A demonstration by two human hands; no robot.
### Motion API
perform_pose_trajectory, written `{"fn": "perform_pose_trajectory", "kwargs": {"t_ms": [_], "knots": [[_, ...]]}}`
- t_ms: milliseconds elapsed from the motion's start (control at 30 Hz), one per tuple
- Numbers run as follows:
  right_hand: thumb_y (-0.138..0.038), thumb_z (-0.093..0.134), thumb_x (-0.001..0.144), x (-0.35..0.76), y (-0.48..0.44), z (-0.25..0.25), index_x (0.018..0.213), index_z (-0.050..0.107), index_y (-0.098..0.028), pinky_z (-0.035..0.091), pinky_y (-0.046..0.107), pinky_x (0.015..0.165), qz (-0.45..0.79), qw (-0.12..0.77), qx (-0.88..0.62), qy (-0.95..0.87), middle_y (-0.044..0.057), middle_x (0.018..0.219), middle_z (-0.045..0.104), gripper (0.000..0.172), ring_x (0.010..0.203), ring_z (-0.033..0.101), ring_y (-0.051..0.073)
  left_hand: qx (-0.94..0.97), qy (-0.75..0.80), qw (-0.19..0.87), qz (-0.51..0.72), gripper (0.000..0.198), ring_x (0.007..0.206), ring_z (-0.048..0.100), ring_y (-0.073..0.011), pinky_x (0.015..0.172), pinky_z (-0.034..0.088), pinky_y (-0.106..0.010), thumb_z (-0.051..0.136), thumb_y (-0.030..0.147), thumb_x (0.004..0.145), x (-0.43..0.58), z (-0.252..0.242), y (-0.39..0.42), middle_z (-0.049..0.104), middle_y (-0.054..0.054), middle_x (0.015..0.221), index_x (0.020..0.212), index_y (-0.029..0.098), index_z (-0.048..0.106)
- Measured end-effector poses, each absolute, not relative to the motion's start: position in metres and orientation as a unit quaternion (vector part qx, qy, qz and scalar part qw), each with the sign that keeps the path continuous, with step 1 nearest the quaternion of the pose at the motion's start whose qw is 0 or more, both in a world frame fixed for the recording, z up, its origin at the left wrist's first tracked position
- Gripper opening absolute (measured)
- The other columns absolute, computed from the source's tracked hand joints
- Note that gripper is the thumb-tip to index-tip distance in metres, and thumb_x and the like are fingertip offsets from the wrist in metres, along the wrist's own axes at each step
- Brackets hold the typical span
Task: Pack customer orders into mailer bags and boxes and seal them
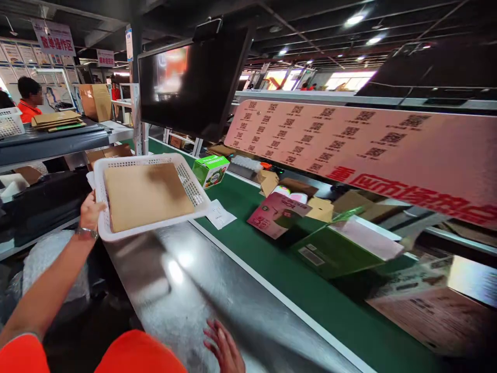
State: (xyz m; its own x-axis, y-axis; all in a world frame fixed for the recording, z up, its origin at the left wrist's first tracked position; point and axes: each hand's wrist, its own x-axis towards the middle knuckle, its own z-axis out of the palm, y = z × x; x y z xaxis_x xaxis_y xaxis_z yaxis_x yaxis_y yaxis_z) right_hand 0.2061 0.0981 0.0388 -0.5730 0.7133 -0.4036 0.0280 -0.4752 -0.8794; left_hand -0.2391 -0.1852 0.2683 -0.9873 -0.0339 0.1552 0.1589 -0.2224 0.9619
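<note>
My left hand (91,211) grips the left rim of a white plastic basket (101,207), which is raised and tilted above the metal table. A flat brown cardboard piece (149,194), perhaps a mailer, lies inside the basket. The thumb shows over the rim, while the other fingers are partly hidden behind it. Low over the metal table (171,290), my right hand (224,344) has its fingers apart and holds nothing. A white paper slip (219,214) lies just right of the basket's corner.
A green conveyor belt (248,254) runs alongside the table, carrying a small green box (210,171), a pink box (277,215) and a larger green box (345,248). Above hang a monitor (190,83) and a pink QR-code board (349,140). A person (29,101) is at the far left.
</note>
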Motion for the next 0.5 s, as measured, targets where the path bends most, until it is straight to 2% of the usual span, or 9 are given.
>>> {"fn": "perform_pose_trajectory", "kwargs": {"t_ms": [67, 133, 233, 333, 433, 500], "knots": [[-0.076, 0.095, 0.068, 0.176, 0.103, 0.047, 0.128, 0.081, -0.033, 0.069, 0.052, 0.096, 0.806, 0.234, -0.372, -0.398, 0.011, 0.14, 0.081, 0.075, 0.127, 0.078, 0.038, -0.068, -0.61, -0.009, -0.789, 0.076, 0.091, 0.077, -0.0241, 0.083, 0.063, -0.035, 0.072, 0.024, 0.061, -0.192, 0.224, -0.164, 0.08, -0.003, 0.11, 0.136, 0.023, 0.061], [-0.08, 0.092, 0.068, 0.148, 0.108, 0.052, 0.128, 0.079, -0.036, 0.067, 0.054, 0.104, 0.834, 0.254, -0.344, -0.35, 0.009, 0.14, 0.081, 0.077, 0.133, 0.076, 0.036, -0.075, -0.606, -0.086, -0.787, 0.076, 0.099, 0.078, -0.027, 0.088, 0.065, -0.038, 0.072, 0.028, 0.06, -0.148, 0.176, -0.138, 0.08, -0.005, 0.114, 0.134, 0.025, 0.061], [-0.081, 0.091, 0.06, 0.133, 0.112, 0.037, 0.12, 0.077, -0.027, 0.064, 0.055, 0.109, 0.809, 0.226, -0.399, -0.367, 0.013, 0.132, 0.082, 0.083, 0.137, 0.072, 0.04, -0.064, -0.611, -0.143, -0.776, 0.071, 0.112, 0.075, -0.0293, 0.099, 0.063, -0.041, 0.069, 0.025, 0.055, -0.099, 0.101, -0.111, 0.078, -0.007, 0.12, 0.126, 0.025, 0.062], [-0.078, 0.087, 0.053, 0.159, 0.115, 0.005, 0.122, 0.072, -0.017, 0.054, 0.062, 0.119, 0.674, 0.196, -0.539, -0.466, 0.026, 0.143, 0.074, 0.094, 0.151, 0.057, 0.053, -0.011, -0.662, -0.186, -0.726, 0.065, 0.111, 0.074, -0.0296, 0.103, 0.061, -0.044, 0.068, 0.02, 0.052, -0.076, 0.036, -0.113, 0.076, -0.005, 0.112, 0.117, 0.025, 0.06], [-0.08, 0.071, 0.063, 0.187, 0.121, -0.017, 0.135, 0.066, -0.011, 0.038, 0.066, 0.132, 0.447, 0.292, -0.602, -0.594, 0.034, 0.159, 0.059, 0.1, 0.163, 0.037, 0.055, 0.024, -0.709, -0.226, -0.667, 0.062, 0.105, 0.075, -0.0288, 0.103, 0.061, -0.046, 0.069, 0.015, 0.052, -0.074, -0.008, -0.134, 0.075, -0.004, 0.105, 0.112, 0.025, 0.058], [-0.075, 0.063, 0.073, 0.185, 0.128, -0.02, 0.141, 0.064, -0.011, 0.04, 0.063, 0.132, 0.402, 0.308, -0.538, -0.674, 0.032, 0.158, 0.06, 0.093, 0.16, 0.045, 0.049, 0.022, -0.726, -0.24, -0.644, 0.062, 0.104, 0.075, -0.0288, 0.104, 0.06, -0.046, 0.069, 0.012, 0.052, -0.078, -0.023, -0.146, 0.076, -0.005, 0.105, 0.112, 0.024, 0.058]]}}
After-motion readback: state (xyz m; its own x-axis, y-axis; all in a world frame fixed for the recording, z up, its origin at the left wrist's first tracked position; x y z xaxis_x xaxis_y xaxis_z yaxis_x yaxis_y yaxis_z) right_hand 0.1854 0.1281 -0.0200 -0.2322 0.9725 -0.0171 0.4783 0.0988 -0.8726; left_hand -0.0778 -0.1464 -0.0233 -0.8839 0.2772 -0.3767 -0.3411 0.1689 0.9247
